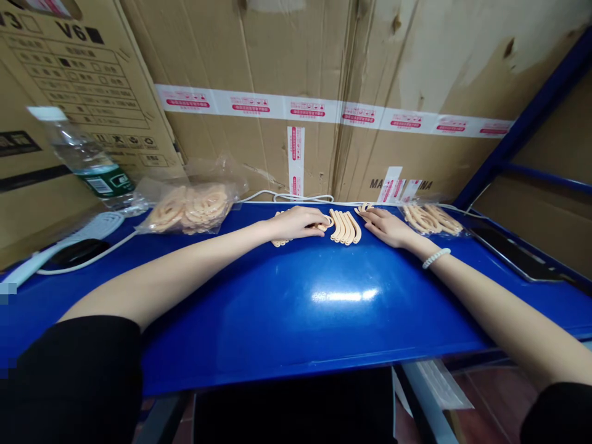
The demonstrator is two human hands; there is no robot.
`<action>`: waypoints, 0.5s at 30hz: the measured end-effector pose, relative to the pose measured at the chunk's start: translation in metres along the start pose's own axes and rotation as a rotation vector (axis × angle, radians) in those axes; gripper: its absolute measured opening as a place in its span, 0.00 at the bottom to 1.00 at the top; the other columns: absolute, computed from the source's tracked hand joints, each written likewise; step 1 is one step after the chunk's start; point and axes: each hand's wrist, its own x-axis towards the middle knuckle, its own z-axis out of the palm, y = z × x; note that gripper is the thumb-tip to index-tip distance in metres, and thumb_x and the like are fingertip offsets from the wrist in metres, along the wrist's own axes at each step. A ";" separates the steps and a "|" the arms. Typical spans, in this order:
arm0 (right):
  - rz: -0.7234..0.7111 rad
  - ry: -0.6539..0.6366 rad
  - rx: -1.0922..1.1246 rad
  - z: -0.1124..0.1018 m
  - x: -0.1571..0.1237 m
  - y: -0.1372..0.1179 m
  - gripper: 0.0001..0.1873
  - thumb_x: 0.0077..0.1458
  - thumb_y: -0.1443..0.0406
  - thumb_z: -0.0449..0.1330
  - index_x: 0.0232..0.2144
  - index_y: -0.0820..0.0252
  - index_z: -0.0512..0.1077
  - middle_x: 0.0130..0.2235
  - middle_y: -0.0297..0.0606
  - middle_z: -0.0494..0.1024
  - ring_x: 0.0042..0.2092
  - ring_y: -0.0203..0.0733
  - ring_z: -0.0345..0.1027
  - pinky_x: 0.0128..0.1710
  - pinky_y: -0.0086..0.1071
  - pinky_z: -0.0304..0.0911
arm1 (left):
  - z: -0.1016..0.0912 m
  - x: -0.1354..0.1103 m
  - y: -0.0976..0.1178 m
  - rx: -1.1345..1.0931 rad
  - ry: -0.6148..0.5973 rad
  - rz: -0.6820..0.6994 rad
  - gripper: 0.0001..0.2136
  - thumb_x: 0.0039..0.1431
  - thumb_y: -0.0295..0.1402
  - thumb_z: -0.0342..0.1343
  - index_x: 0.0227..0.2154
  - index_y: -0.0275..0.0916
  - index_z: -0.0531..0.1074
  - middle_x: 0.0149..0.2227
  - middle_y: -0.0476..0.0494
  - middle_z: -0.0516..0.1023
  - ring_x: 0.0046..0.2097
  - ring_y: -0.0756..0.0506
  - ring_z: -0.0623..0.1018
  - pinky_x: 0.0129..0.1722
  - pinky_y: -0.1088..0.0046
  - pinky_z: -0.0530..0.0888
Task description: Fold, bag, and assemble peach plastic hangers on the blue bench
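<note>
My left hand (301, 222) is closed around a curved beige piece (328, 222) that pokes out past the fingertips. Beneath that hand lies a row of similar beige pieces (280, 242), mostly covered by it. Between my hands, several curved beige strips (345, 227) sit side by side on the blue tabletop (259, 296). My right hand (387, 227), with a pale bead bracelet at its wrist, rests palm down with fingers stretched out. Its fingertips touch a few more beige pieces (364, 208), partly hidden by the hand. What the pieces are, I cannot tell.
Clear bags of beige pieces lie at left (198, 206) and right (432, 219). A water bottle (95, 163), a pale brush-like object (92, 231) and a black object (79, 251) are at far left. A phone (515, 253) lies at right. Cardboard boxes (259, 55) stand behind.
</note>
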 end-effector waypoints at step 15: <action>0.119 0.073 -0.153 -0.011 -0.003 -0.013 0.34 0.70 0.49 0.43 0.65 0.64 0.67 0.64 0.59 0.68 0.62 0.68 0.64 0.59 0.62 0.61 | -0.019 -0.090 0.016 0.146 0.033 -0.199 0.26 0.70 0.47 0.49 0.62 0.35 0.69 0.64 0.33 0.72 0.66 0.37 0.70 0.67 0.54 0.65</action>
